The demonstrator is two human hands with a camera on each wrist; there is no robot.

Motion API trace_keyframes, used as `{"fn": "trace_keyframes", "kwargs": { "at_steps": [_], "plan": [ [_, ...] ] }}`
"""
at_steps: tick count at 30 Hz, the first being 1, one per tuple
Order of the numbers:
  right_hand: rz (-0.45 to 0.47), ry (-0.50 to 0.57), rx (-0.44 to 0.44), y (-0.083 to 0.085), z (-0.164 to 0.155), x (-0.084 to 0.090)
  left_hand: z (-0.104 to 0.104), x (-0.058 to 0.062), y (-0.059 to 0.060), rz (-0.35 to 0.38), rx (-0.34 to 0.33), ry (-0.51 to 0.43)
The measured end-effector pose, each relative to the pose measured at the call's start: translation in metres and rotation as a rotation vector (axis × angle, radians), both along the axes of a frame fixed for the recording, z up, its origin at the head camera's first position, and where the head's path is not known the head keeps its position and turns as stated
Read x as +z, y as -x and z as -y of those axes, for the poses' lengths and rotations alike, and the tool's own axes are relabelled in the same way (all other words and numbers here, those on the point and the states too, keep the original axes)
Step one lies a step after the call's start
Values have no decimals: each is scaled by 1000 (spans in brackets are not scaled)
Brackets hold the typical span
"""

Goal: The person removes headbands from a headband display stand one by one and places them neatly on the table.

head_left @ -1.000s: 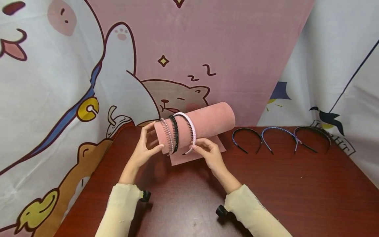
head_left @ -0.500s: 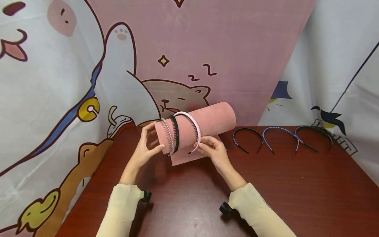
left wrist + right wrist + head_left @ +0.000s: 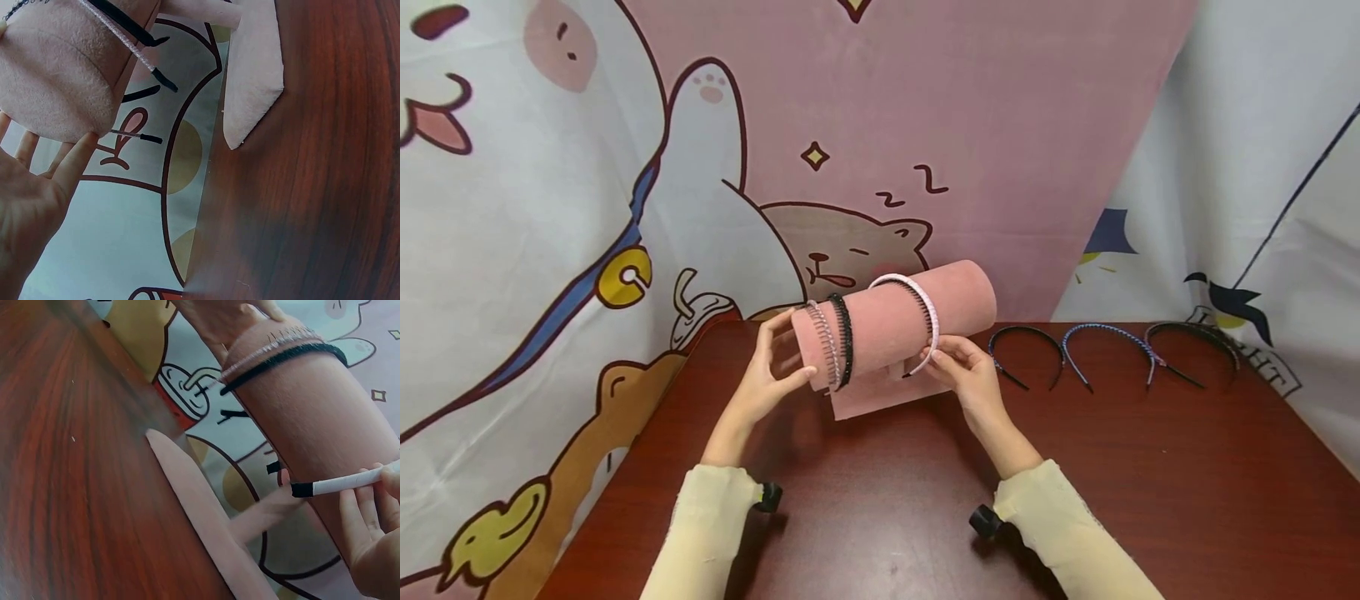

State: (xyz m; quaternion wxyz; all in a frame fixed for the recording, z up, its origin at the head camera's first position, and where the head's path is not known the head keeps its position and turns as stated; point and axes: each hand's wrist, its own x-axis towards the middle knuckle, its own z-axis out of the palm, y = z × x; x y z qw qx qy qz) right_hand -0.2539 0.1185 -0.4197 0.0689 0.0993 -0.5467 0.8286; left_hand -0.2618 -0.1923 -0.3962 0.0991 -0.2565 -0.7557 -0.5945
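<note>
Pinching the near end of a pale pink headband (image 3: 917,312), the right hand (image 3: 966,379) holds it astride the pink velvet roll (image 3: 925,312), about midway along; the band's far leg is hidden behind the roll. From the right wrist view only the black-tipped end (image 3: 337,484) shows between the fingers (image 3: 362,519), the rest cut off by the frame edge. The left hand (image 3: 767,375) cups the roll's left end with straight, spread fingers, the palm (image 3: 28,212) lying against it. Two bands, a toothed clear one (image 3: 822,342) and a black one (image 3: 844,337), sit close together near that end. The roll's stand is mostly hidden; only its pink base (image 3: 880,400) peeks out on the wooden table (image 3: 1150,467). Three dark headbands (image 3: 1112,350) lie well apart to the right.
</note>
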Motion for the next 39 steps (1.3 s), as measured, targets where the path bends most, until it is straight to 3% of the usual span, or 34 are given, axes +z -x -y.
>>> {"fn": "trace_keyframes", "kwargs": {
  "at_steps": [13, 39],
  "plan": [
    [64, 50, -69, 10, -38, 2, 0, -1, 1, 9, -23, -3],
    [23, 265, -146, 25, -106, 8, 3, 1, 3, -10, -26, 6]
  ]
}}
